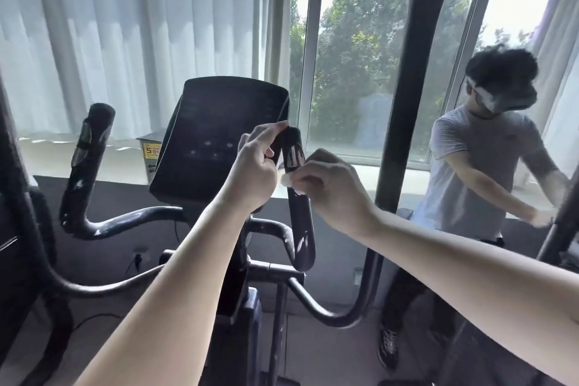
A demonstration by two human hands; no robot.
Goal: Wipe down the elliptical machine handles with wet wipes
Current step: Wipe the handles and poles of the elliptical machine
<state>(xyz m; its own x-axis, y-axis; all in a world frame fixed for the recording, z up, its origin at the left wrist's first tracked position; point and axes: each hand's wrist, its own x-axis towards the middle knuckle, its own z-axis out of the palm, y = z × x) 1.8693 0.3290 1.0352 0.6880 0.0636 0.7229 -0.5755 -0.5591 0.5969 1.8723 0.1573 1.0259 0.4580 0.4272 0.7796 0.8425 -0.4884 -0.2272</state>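
The elliptical's right inner handle (300, 219) is a black upright grip with a shiny sensor plate near its top. My left hand (255, 166) grips the top of this handle, thumb and fingers curled round it. My right hand (332, 188) pinches a small white wet wipe (289, 180) and presses it against the handle just below the sensor plate. The left inner handle (84, 166) stands untouched, its black coating worn with white chips. The tall right moving arm (413, 78) rises behind my right hand.
The dark console (216, 138) sits between the inner handles. A second person in a grey shirt (479, 166) wearing a headset stands at the right by another machine. Windows and white curtains lie behind. A curved left moving arm (37, 244) runs along the left edge.
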